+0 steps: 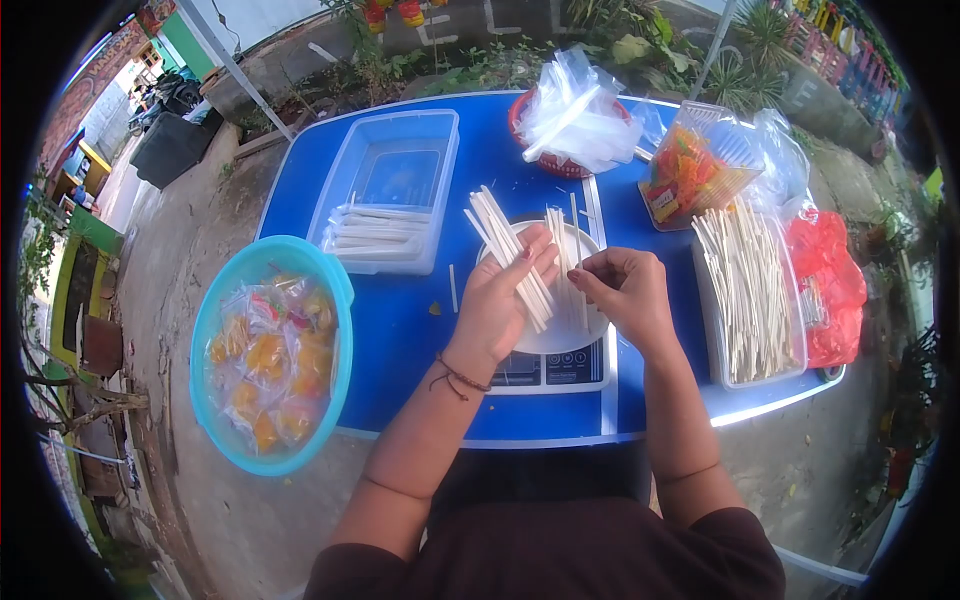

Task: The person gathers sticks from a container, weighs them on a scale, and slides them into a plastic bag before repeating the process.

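Note:
My left hand (497, 305) is closed around a bundle of thin pale sticks (488, 218), held slantwise over the left side of a round white plate (550, 340). The plate rests on a digital kitchen scale (598, 376). Over the plate's right side, the thumb and fingers of my right hand (634, 298) pinch a single pale stick (576, 222). More loose sticks (562, 285) lie on the plate between my hands. The scale's display is partly shaded, and I cannot read it.
At right stands a clear tub of pale sticks (748, 300), beside a red plastic bag (830, 280). A clear box (384, 160) holds bagged sticks at left. A turquoise basin (342, 370) holds filled bags. Behind are a red basket (517, 122) of clear bags and a container of colourful packets (690, 165).

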`<action>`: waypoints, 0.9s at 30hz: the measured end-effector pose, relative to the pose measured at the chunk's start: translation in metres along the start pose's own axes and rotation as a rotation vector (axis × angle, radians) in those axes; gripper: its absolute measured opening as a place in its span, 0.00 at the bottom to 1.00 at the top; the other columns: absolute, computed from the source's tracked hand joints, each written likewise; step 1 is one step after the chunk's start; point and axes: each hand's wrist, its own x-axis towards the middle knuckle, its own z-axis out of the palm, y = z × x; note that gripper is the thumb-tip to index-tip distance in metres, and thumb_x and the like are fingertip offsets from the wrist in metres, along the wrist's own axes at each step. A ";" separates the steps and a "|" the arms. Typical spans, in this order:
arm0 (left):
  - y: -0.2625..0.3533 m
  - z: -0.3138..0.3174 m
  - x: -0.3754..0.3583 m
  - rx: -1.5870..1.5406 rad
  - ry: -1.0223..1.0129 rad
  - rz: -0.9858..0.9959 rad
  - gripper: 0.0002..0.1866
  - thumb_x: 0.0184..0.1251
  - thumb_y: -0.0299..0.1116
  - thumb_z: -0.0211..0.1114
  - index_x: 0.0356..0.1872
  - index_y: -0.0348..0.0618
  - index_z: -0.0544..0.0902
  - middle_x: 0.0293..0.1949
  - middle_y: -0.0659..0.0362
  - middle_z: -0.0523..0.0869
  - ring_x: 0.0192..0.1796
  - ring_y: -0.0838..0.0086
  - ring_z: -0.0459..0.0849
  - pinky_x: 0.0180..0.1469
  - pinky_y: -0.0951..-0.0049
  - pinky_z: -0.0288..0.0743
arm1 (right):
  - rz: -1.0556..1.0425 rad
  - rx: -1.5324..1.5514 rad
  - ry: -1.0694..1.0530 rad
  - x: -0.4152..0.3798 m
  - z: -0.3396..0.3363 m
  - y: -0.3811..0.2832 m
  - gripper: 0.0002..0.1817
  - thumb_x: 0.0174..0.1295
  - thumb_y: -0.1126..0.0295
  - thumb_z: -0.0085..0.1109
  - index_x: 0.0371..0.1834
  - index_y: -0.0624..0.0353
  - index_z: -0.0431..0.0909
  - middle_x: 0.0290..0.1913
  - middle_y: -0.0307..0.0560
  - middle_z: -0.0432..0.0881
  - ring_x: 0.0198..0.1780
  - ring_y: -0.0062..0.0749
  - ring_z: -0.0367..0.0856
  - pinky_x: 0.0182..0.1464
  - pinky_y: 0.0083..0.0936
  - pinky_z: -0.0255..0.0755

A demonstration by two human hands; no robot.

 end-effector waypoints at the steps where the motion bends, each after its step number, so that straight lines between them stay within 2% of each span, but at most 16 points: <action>1: 0.000 0.002 -0.001 0.014 0.005 -0.002 0.21 0.78 0.27 0.50 0.67 0.30 0.64 0.70 0.40 0.65 0.73 0.54 0.66 0.73 0.59 0.66 | -0.011 -0.010 0.005 0.000 0.000 -0.001 0.11 0.53 0.72 0.72 0.32 0.71 0.85 0.25 0.50 0.86 0.27 0.21 0.84 0.32 0.19 0.76; 6: 0.006 0.004 -0.001 -0.046 -0.007 -0.079 0.22 0.80 0.32 0.46 0.68 0.31 0.64 0.68 0.41 0.69 0.71 0.57 0.70 0.72 0.61 0.68 | -0.123 -0.080 0.095 -0.002 0.004 -0.006 0.11 0.52 0.71 0.73 0.29 0.69 0.83 0.24 0.48 0.86 0.25 0.20 0.82 0.30 0.20 0.75; 12: 0.005 0.005 -0.003 -0.036 -0.130 -0.156 0.23 0.81 0.35 0.44 0.69 0.31 0.63 0.66 0.44 0.73 0.68 0.61 0.74 0.71 0.62 0.69 | -0.302 -0.108 -0.009 -0.009 0.014 -0.008 0.09 0.52 0.70 0.72 0.29 0.65 0.83 0.25 0.47 0.84 0.22 0.24 0.79 0.29 0.22 0.73; 15: 0.005 0.010 -0.006 0.025 -0.159 -0.187 0.23 0.82 0.35 0.44 0.69 0.31 0.63 0.66 0.44 0.73 0.67 0.63 0.75 0.71 0.63 0.68 | -0.348 -0.142 0.022 -0.010 0.018 -0.006 0.09 0.53 0.70 0.71 0.30 0.65 0.83 0.24 0.48 0.84 0.21 0.27 0.78 0.29 0.21 0.73; 27: 0.005 0.012 -0.007 0.104 -0.164 -0.182 0.20 0.81 0.33 0.47 0.64 0.30 0.71 0.61 0.46 0.78 0.64 0.65 0.77 0.70 0.65 0.68 | -0.142 0.064 -0.037 -0.009 0.013 -0.006 0.08 0.56 0.73 0.68 0.31 0.69 0.84 0.22 0.42 0.82 0.22 0.13 0.73 0.26 0.18 0.68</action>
